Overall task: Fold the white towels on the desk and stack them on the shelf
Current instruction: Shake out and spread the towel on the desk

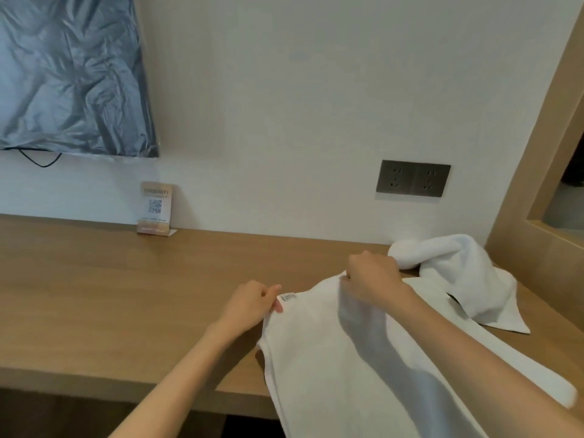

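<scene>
Head view, what we hold: we have one white towel (331,358) spread in front of us, its far edge raised slightly off the desk (110,295) and its near part hanging over the desk's front edge toward us.
Left hand: our left hand (252,303) is closed in a pinch on the towel's far-left corner, right beside the small sewn label (288,297).
Right hand: our right hand (371,275) is closed on the far edge a little to the right, fingers curled over the cloth.
Towel's lie: its long axis seems to run from the far edge we hold back toward our body, so the short edge faces the wall (284,105); the lower end is cut off by the frame, so we cannot confirm its full length.
Second towel: another white towel (458,273) lies crumpled in a heap to the right, near the wooden side panel (521,216), with one flat flap pointing toward the desk's right front. It touches or overlaps the one we hold; we cannot tell which.
Progress: we judge the task to be at an early stage. No neat fold shows in either towel, and no folded stack is in sight.
Left to do: fold this towel, fold the crumpled one, then carry both to the shelf, which we cannot make out here.
Bystanders: a standing WiFi card (155,207) and a wall socket (412,178) sit well apart from our work.
</scene>
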A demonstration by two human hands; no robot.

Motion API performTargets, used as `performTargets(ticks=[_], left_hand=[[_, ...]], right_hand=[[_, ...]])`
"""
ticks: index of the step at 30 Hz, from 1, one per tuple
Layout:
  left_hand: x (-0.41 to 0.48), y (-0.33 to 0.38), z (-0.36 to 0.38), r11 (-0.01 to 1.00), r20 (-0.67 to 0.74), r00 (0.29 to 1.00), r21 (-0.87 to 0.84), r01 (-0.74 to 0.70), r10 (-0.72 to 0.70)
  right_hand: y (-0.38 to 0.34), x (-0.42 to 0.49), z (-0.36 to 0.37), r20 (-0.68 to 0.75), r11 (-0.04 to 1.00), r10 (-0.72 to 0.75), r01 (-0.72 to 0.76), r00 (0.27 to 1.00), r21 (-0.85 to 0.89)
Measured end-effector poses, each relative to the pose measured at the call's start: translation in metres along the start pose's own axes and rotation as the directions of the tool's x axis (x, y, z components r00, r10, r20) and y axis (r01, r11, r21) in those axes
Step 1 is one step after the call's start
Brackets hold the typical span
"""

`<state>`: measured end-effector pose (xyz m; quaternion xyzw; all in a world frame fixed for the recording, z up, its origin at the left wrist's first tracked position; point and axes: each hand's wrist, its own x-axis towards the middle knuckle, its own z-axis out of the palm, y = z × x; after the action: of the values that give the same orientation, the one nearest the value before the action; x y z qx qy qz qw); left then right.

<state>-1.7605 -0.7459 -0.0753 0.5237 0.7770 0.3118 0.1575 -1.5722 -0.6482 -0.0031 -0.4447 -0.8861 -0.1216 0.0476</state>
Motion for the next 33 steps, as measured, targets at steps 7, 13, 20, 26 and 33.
performTargets(ticks=[7, 13, 20, 26, 33], left_hand=[[0.009, -0.015, -0.002, 0.989, 0.12, 0.985, 0.094, 0.116, -0.127], [0.0, -0.008, -0.022, 0.998, 0.366, 0.931, -0.055, 0.009, 0.011], [-0.018, -0.006, -0.013, 0.866, 0.398, 0.917, -0.446, 0.225, -0.033], [-0.01, 0.004, -0.008, 0.993, 0.323, 0.939, 0.05, 0.103, -0.114], [-0.009, 0.011, -0.005, 0.993, 0.072, 0.992, 0.055, 0.101, -0.105]], right_hand=[[-0.046, 0.019, 0.015, 0.102, 0.81, -0.28, 0.178, 0.955, 0.558], [-0.065, 0.027, 0.046, 0.241, 0.821, -0.354, 0.177, 0.904, 0.542], [-0.051, 0.021, 0.05, 0.014, 0.763, -0.263, 0.199, 0.965, 0.615], [-0.014, 0.0, 0.027, -0.047, 0.678, -0.278, 0.231, 0.959, 0.697], [0.012, -0.023, 0.005, -0.092, 0.557, -0.27, 0.233, 0.958, 0.797]])
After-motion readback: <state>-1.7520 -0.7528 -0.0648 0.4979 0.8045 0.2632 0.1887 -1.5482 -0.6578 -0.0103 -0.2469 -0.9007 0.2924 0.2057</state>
